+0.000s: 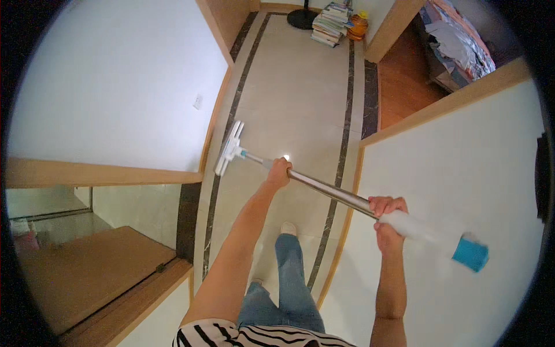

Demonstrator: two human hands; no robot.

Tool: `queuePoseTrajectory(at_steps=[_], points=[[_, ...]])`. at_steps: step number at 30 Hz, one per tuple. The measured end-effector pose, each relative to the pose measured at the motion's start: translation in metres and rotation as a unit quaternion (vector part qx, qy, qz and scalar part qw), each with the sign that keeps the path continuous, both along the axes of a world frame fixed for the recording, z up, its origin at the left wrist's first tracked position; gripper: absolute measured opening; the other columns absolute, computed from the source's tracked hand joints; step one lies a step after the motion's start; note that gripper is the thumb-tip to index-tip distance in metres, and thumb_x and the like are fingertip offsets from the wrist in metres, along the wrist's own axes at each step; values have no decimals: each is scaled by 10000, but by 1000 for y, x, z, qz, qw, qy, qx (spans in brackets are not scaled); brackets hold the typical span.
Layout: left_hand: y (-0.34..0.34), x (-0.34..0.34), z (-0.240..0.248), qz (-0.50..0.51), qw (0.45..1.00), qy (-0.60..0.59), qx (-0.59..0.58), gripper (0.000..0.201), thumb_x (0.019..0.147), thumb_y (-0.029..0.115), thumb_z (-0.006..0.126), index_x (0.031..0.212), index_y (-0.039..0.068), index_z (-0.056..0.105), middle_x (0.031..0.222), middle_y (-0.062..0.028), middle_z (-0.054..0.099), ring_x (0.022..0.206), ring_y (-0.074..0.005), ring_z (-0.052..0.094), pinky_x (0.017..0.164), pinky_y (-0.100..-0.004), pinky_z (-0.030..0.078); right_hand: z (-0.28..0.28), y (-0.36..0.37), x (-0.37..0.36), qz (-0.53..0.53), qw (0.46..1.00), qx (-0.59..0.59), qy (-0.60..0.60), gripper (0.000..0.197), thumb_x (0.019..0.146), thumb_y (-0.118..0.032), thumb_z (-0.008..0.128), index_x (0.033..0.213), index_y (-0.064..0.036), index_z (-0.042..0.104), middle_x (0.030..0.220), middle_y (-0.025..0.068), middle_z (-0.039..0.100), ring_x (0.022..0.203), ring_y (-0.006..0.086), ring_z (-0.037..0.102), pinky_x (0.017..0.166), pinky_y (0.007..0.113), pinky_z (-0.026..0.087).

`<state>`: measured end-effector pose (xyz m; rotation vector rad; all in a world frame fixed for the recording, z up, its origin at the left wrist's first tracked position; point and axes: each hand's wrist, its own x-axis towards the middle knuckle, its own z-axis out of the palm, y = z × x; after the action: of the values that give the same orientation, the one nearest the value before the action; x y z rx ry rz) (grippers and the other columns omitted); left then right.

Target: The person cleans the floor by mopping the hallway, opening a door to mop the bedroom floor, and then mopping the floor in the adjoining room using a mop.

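A mop with a silver pole slants across in front of me, from the left side of the floor up to the right. My left hand is wrapped round the lower pole, by a grey collar. Higher up, my right hand grips the pole where the white handle sleeve begins. A blue cap ends the handle at the right, before the white wall. The white mop head lies at the left floor border, near the baseboard. Its underside is hidden.
Pale tiles with dark border strips run along a hallway between white walls. At the far end stand a stack of books, an orange jug and a round black base. Doorways open at left and right; a cloth-covered pile lies beyond the right one.
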<state>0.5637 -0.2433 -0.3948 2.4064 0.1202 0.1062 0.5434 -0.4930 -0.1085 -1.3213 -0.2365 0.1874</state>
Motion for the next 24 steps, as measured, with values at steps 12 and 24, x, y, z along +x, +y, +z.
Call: queuePoseTrajectory(at_steps=[12, 24], points=[[-126, -51, -10, -180, 981, 18, 67, 60, 622, 87, 544, 679, 101, 559, 776, -101, 494, 828, -260, 479, 690, -362, 434, -15, -87, -179, -218, 968, -119, 20, 246, 581, 42, 458, 763, -97, 368, 708, 17, 410, 803, 186, 424, 898, 391, 245], [-296, -461, -56, -352, 928, 98, 69, 138, 604, 31, 562, 730, 83, 537, 853, -105, 456, 872, -273, 446, 690, -373, 430, -96, -221, -636, -339, 939, -56, -30, 235, 617, -30, 553, 746, -96, 367, 680, 24, 396, 760, 181, 417, 884, 392, 243]])
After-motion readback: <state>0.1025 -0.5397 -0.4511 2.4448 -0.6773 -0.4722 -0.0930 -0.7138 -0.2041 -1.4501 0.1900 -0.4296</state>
